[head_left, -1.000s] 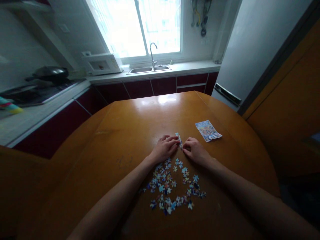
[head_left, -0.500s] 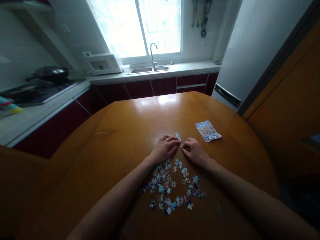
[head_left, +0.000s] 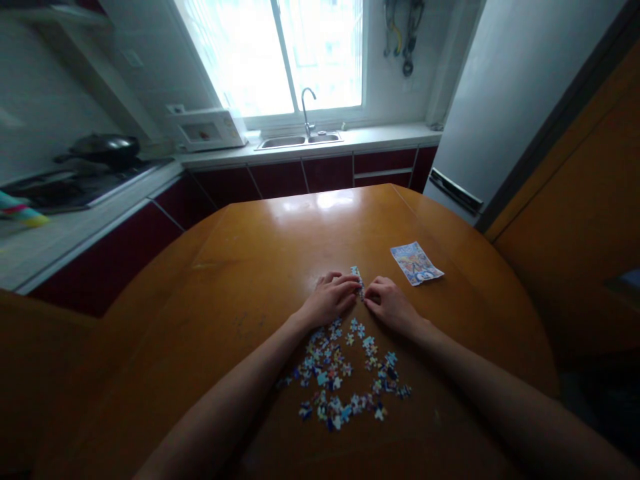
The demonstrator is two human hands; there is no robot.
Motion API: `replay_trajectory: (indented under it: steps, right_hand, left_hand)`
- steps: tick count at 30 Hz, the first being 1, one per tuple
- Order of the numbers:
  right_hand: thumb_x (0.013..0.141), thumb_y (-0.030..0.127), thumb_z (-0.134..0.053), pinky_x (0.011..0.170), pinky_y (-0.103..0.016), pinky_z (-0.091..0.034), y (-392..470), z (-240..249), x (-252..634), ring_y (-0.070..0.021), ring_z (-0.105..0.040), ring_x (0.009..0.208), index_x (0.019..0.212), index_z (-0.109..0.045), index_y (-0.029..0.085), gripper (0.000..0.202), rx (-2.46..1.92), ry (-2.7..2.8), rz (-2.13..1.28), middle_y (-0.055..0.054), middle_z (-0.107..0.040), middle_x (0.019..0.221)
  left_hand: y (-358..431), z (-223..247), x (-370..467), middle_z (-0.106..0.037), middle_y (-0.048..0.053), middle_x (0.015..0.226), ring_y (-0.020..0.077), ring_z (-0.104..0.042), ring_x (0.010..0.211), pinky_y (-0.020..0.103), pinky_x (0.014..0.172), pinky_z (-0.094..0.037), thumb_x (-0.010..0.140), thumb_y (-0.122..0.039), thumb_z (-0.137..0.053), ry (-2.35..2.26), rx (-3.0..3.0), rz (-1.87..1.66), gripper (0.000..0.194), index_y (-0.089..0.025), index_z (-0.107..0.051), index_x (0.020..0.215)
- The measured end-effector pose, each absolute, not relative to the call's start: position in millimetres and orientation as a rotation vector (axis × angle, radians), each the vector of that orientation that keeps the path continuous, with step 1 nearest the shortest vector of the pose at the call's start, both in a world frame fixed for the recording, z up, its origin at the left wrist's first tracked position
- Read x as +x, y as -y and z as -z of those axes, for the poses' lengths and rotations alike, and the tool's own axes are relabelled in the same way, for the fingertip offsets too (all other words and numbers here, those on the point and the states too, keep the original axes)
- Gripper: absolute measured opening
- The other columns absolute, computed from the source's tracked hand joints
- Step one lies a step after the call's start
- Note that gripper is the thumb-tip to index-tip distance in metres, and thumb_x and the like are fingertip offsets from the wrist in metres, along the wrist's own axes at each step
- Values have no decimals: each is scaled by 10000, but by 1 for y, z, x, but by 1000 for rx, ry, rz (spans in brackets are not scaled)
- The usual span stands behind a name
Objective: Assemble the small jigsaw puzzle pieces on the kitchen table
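Observation:
A narrow strip of joined jigsaw pieces (head_left: 355,271) lies on the wooden table, its near part partly covered by fingers. My left hand (head_left: 331,297) rests at the strip's left side, fingers together and curved, the fingertips holding its edge. At the strip's near right end, my right hand (head_left: 393,305) is closed in a pinch on a jigsaw piece that the fingers mostly hide. Loose jigsaw pieces (head_left: 323,378) are scattered between my forearms, mostly blue and white with some darker ones.
A printed picture sheet (head_left: 417,264) lies right of my hands on the wooden table (head_left: 280,253). Beyond the table are a sink (head_left: 283,141), a white microwave (head_left: 210,129) and a tall fridge (head_left: 515,87). A dark wok (head_left: 105,148) sits on the stove at left.
Both hands stay at the strip in nearly the same pose. The whole view has shifted very slightly; the loose pieces and the sheet lie as before.

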State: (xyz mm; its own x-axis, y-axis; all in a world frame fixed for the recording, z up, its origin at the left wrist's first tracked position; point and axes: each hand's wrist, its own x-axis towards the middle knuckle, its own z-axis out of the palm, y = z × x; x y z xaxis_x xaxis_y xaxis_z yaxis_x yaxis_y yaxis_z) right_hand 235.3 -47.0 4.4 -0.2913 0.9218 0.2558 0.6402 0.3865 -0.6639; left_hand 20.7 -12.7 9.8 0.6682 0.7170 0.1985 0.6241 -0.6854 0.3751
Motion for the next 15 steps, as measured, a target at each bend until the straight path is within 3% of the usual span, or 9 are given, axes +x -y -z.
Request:
replay_trajectory:
  steps: [15]
  right_hand:
    - [910,199,-595,848,-322,-449,47,-9,236,-199,-572,899,800,-695,181,150,-1331,2069,-588,-69,-628,893]
  left_hand:
    - [14,-13,21,-621,-12,1362,239,-489,1228,462,1082,-352,998,-341,-490,-1009,2593,-513,268,-319,-671,1194]
